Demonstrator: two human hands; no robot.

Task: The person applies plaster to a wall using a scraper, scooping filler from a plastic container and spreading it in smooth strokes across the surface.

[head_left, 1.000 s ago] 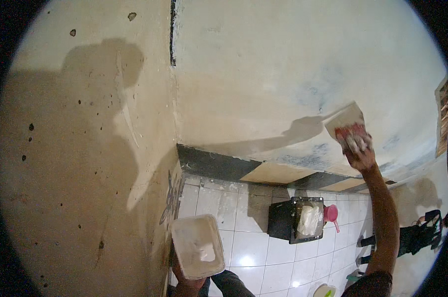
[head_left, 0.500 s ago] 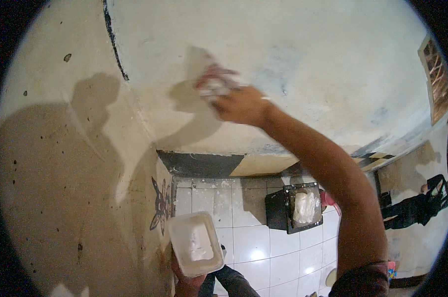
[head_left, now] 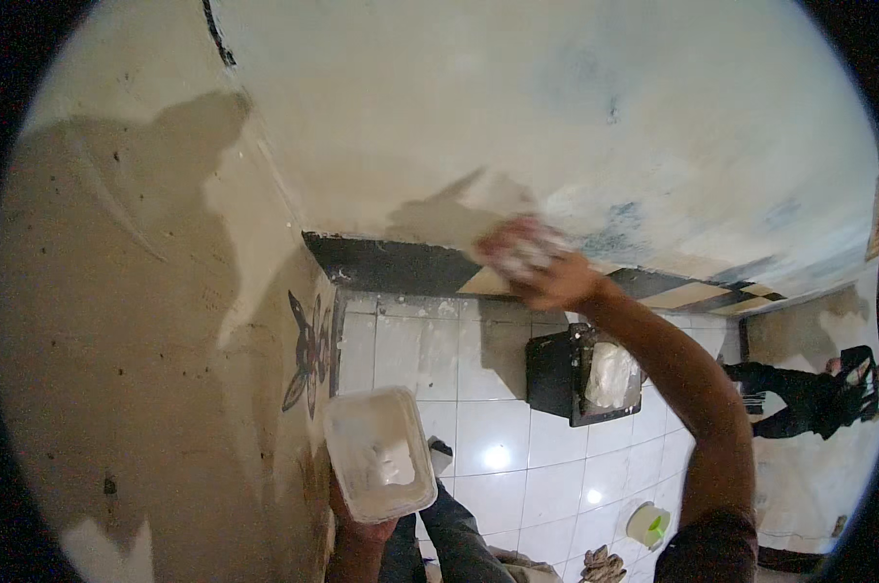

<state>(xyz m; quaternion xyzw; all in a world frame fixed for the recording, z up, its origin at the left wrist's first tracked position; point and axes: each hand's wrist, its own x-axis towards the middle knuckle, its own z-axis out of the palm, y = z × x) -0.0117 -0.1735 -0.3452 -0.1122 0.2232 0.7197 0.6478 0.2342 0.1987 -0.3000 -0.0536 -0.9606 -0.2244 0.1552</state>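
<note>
My left hand grips a rectangular pale plastic tub from below, low beside the left wall. White paste lies in the tub and smears its inner sides. My right hand is closed around a red-and-white tool, blurred by motion, so its exact kind cannot be made out. The tool is at the lower part of the pale wall, just above the dark border band. Whether it touches the wall is unclear.
A black box-like stand with a white packet stands on the white tiled floor. Farther right are a pale green bucket and a crumpled cloth. Dark clothing shows at the far right. A flower motif marks the left wall.
My right hand has swept down and to the right along the wall with the tool. The view has shifted, bringing the bucket and cloth into sight. The tub stays in my left hand.
</note>
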